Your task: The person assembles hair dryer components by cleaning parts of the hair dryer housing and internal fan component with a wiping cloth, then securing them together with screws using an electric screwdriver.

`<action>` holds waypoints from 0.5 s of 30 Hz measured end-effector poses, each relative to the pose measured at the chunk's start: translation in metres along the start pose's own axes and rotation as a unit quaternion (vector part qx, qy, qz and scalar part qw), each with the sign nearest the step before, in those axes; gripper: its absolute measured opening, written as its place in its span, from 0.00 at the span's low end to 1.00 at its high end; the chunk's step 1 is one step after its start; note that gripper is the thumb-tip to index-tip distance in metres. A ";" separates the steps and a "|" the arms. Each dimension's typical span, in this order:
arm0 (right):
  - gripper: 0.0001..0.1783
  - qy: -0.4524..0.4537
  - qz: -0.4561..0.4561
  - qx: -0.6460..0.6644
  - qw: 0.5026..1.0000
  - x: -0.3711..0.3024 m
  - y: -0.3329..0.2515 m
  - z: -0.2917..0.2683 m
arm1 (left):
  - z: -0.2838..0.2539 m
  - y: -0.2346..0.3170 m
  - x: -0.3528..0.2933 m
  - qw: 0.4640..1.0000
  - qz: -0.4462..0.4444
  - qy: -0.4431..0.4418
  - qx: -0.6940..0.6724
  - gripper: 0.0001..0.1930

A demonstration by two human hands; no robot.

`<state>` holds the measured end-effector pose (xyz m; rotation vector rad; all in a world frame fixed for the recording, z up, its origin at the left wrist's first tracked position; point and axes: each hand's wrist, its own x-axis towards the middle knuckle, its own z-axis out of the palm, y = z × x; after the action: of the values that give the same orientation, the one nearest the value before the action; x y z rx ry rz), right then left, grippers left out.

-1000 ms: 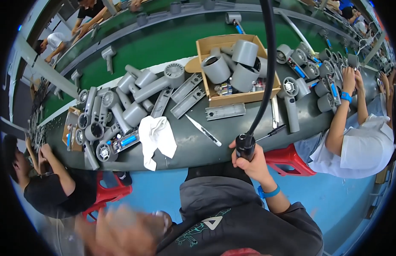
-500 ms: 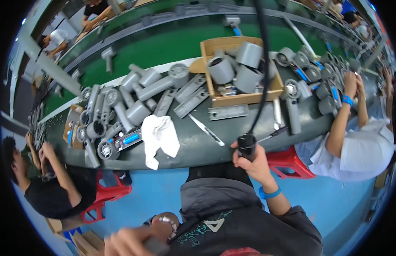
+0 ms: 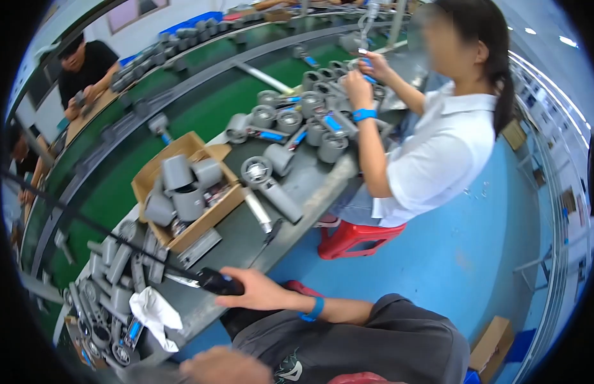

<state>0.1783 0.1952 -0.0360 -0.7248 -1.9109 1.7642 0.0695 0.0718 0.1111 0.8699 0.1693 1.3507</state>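
My right hand (image 3: 255, 291) is wrapped round a black corded handheld tool (image 3: 220, 281). Its cable stretches away to the upper left; the working end is not visible. Low in the picture, my left hand (image 3: 226, 366) is smeared by motion. A blurred grey shape (image 3: 153, 372) lies just left of it, and whether the fingers grip it cannot be made out. Close to the tool, a white cloth (image 3: 154, 313) hangs over the table's near edge. A grey strip-shaped part (image 3: 201, 248) lies beyond the tool, and a screwdriver (image 3: 272, 232) rests near the edge.
A cardboard box (image 3: 210, 217) of grey cylindrical housings stands on the dark table (image 3: 245, 246). Grey fan-like parts (image 3: 108, 275) are piled at left, others (image 3: 316, 109) at the far right. A person in white (image 3: 431, 147) works at right beside a red stool (image 3: 361, 240).
My view has swung to the right, bringing the neighbour in white nearer the middle. The black tool stays in my right hand. My left hand is blurred in both frames.
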 end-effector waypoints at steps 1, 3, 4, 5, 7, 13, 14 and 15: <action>0.28 -0.001 -0.008 0.001 1.000 -0.003 0.001 -0.001 | 0.001 0.000 -0.008 0.993 0.110 -0.041 0.006 0.09; 0.27 0.003 -0.023 0.001 1.000 -0.004 0.001 -0.001 | -0.003 0.009 -0.017 0.939 0.321 -0.120 0.026 0.09; 0.26 0.007 -0.025 -0.003 1.000 -0.005 -0.001 -0.002 | -0.004 0.012 -0.017 0.893 0.420 -0.156 0.035 0.09; 0.26 0.013 -0.032 -0.001 0.999 -0.007 0.006 0.001 | -0.001 0.013 -0.006 0.895 0.414 -0.162 0.040 0.09; 0.26 0.043 -0.083 -0.022 0.995 0.000 0.019 0.005 | -0.003 0.005 0.019 0.953 0.268 -0.130 -0.051 0.11; 0.29 -0.009 -0.052 -0.003 0.999 -0.006 0.009 -0.001 | -0.026 -0.058 0.012 0.792 0.354 -0.199 -0.457 0.12; 0.29 -0.007 -0.055 -0.003 0.998 -0.006 0.008 -0.002 | -0.045 -0.058 -0.033 0.792 0.352 -0.201 -0.457 0.12; 0.30 0.008 -0.045 -0.016 0.999 -0.005 0.006 -0.001 | -0.057 -0.058 -0.059 0.801 0.345 -0.242 -0.426 0.11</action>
<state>0.1835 0.1929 -0.0420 -0.6509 -1.9346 1.6718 0.0663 0.0463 0.0144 0.4536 -1.1899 1.5773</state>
